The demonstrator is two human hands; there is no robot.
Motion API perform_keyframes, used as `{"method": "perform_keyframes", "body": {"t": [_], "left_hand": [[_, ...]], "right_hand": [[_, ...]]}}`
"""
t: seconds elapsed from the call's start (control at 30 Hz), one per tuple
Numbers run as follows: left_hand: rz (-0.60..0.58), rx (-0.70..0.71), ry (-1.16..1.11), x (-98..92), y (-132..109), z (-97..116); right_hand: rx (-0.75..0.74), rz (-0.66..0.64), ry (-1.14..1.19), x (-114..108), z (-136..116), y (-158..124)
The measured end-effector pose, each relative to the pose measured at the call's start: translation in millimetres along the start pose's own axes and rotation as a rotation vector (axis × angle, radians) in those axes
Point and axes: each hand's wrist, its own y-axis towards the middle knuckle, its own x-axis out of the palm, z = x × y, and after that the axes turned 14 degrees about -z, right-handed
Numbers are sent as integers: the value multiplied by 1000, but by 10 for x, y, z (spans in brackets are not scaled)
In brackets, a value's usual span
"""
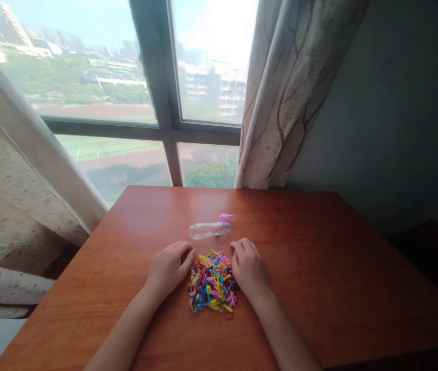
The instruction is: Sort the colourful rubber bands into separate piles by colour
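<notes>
A heap of small coloured elastic bands (212, 282), in yellow, blue, pink and red, lies on the brown wooden table (319, 268). My left hand (169, 267) rests on the table against the heap's left side, fingers curled loosely. My right hand (248, 268) rests against the heap's right side, fingers bent down onto the table. Neither hand holds anything that I can see. Just beyond the heap a clear plastic bottle (208, 230) lies on its side, its pink cap (225, 218) hanging open at the right end.
The table stands against a large window (165, 103) with a dark frame. Patterned curtains hang at the left (18, 196) and at the right (281, 93). A dark wall stands to the right.
</notes>
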Motion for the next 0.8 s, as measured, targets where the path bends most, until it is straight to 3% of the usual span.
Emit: {"method": "perform_keyframes", "body": {"t": [0.1, 0.33, 0.8], "left_hand": [[-5, -2, -2, -2, 0, 6], [-11, -9, -6, -16, -4, 11], [-13, 2, -1, -33, -4, 14]], "right_hand": [[-8, -9, 23, 8, -5, -1], [-13, 39, 320, 10, 190, -15], [-59, 19, 387, -50, 186, -25]]}}
